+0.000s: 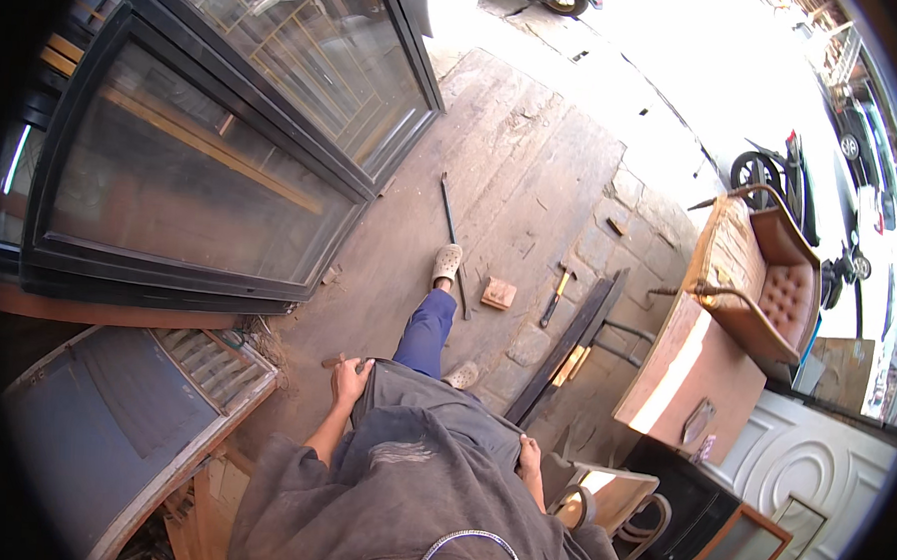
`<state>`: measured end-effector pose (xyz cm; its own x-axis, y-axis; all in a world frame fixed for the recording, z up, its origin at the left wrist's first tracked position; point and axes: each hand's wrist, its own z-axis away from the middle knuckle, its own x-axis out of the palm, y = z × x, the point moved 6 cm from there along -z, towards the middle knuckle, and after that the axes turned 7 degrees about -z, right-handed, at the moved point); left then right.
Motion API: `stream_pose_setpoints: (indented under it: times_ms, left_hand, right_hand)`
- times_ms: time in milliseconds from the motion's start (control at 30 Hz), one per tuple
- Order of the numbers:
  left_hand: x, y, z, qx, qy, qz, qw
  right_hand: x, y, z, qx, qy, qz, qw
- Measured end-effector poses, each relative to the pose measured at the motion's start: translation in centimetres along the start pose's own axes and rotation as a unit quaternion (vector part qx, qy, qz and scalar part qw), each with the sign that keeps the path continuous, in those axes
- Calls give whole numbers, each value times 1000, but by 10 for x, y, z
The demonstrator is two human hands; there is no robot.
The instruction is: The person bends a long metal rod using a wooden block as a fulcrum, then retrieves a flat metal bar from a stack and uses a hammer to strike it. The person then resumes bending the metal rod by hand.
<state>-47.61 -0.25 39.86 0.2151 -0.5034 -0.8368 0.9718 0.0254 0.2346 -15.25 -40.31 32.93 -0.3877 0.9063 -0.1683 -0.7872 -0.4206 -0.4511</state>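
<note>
My left hand (350,381) is closed on the hem of the dark grey T-shirt (440,480) I wear, pulling it out from my body. On the other side, my right hand (530,458) grips the same hem, so the cloth stretches between both fists. Below it, one leg in blue trousers (426,331) reaches forward, with a beige clog (447,264) on the foot. The foot rests by a long dark pry bar (448,206) on the ground. To its right lie a reddish block (498,293) and a hammer (558,296). A short brown piece shows beside my left hand; whether I touch it, I cannot tell.
Glass-paned dark frames (203,169) stand at left, above a worn blue-grey panel (113,396). Dark beams (566,350) lie to the right. Beyond them are a wooden table (665,370), a tufted seat (783,295), a chair (600,487) and a white panelled door (811,466). Motorbikes stand farther off.
</note>
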Motion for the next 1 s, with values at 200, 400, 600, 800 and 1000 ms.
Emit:
stream_pose_setpoints:
  times_ms: [200, 400, 600, 800, 1000]
  left_hand:
    - [-15, 147, -170, 24, -51, 12, 998]
    - [-50, 281, -288, 217, -270, -33, 938]
    - [-11, 370, -309, 317, -375, -169, 855]
    - [-71, 524, -467, 232, -120, -2, 965]
    - [-167, 704, -515, 337, -294, -17, 894]
  right_hand:
    - [110, -125, -69, 10, -14, -11, 1000]
    - [269, -337, -83, -130, -182, 231, 947]
    - [342, -474, -118, -276, -51, 497, 821]
    - [366, -639, -250, -310, 54, 423, 850]
    - [412, -851, -363, -338, -58, 454, 822]
